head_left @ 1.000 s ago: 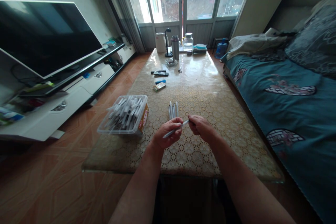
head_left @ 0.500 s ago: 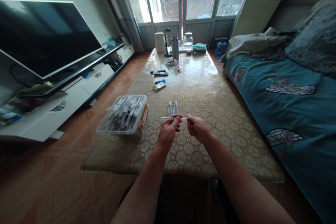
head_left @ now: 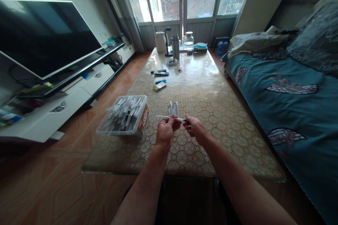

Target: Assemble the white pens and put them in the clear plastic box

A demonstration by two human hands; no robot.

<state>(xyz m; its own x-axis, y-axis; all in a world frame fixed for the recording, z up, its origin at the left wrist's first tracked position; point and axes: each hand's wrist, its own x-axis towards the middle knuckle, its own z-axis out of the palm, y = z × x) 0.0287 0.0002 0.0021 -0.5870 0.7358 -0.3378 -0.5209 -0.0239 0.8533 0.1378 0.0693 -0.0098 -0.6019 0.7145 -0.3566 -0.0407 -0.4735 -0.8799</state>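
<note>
A slim white pen lies crosswise between my hands above the table. My left hand pinches its barrel between thumb and fingers, with the pen sticking out to the left. At its right end, which looks dark, the fingers of my right hand are closed; the exact tip is hidden by them. Just beyond my left hand, several similar white pens lie side by side on the patterned tablecloth. To the left stands a clear plastic box heaped with white pens.
Farther along the table lie a small carton, a blue object and a remote. A glass ashtray, a steel thermos, a kettle and a glass jug stand at the far end.
Both hands have shifted slightly left with the pen. The pen has tilted, its left end now higher than its right.
</note>
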